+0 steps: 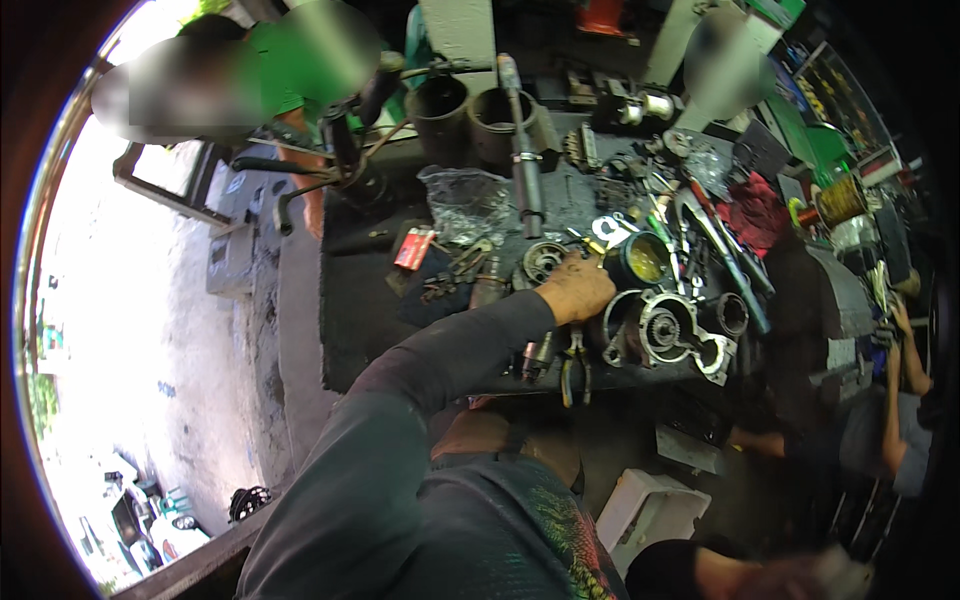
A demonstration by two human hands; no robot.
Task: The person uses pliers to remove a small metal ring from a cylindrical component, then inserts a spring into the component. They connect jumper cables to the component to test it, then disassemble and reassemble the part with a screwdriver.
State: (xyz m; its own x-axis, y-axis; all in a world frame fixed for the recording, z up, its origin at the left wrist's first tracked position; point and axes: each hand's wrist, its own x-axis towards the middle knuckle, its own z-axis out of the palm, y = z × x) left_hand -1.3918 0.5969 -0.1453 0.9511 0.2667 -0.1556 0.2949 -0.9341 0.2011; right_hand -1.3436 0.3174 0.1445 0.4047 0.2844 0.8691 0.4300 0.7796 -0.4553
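Note:
My left hand (578,288) reaches over the workbench, back of the hand up, with its fingers curled downward. Whatever they hold, if anything, is hidden beneath them. Right beside the fingers stands a round tin (640,262) with yellowish contents. A ring-shaped metal part (543,262) lies just left of the hand. Nearer to me are pliers (576,372) with dark and yellow handles, and an open metal gear housing (672,332) showing a toothed gear. My right hand (790,577) appears low at the right edge, smeared, its fingers unreadable.
Wrenches and other hand tools (690,235) crowd the bench's right side, by a red rag (752,213). Behind stand two metal cylinders (438,108) and an upright shaft (527,180). A red box (414,248) and plastic bag (465,205) lie left. Other people are nearby at both sides.

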